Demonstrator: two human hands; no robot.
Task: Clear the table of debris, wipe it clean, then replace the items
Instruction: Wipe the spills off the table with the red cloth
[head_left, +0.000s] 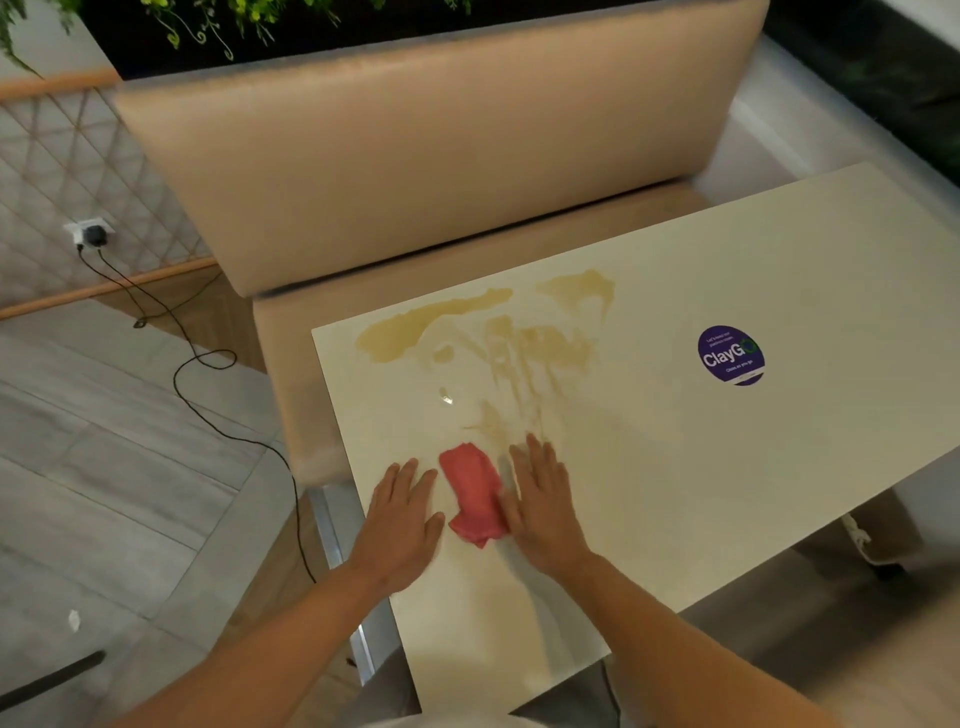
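Pink cloth (475, 499) bunched on the cream table (727, 467), just short of the brown spill (519, 353) smeared toward the bench (415, 171). Left hand (402, 514) flat beside the cloth, fingers straight, gripping nothing. Right hand (543, 506) flat too, its thumb edge touching the cloth's side, nothing pinched. Probably soft, light, limp: likely to fold and skid on the glossy top unless pressed from above. Best taken under a spread palm at the middle of the bunch, then pushed across the spill. Purple sticker (731, 355) well beyond the cloth, away from the stain.
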